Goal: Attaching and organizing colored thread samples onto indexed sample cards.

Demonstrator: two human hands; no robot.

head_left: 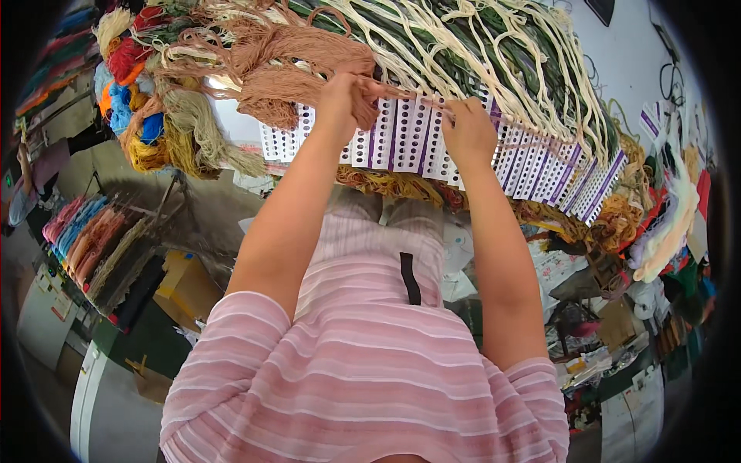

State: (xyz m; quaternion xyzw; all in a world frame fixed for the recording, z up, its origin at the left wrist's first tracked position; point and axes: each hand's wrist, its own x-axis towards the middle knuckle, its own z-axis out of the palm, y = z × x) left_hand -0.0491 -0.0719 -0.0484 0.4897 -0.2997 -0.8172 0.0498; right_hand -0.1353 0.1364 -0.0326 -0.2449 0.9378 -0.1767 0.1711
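A row of white cards with purple edges and punched holes point(401, 143) lies across the table edge in front of me. My left hand point(345, 99) grips a bundle of rust-brown yarn point(285, 65) above the cards. My right hand point(465, 127) pinches a thin strand of the same yarn, stretched between both hands, over a card. Cream and green yarn strands point(478, 46) hang looped through the cards further back and to the right.
Piles of coloured yarn skeins point(135, 100) sit at the left end of the table. Mustard yarn point(386, 185) hangs below the cards. Racks of yarn point(85, 239) stand on the left, a cardboard box point(185, 289) on the floor, and cluttered bags point(602, 301) on the right.
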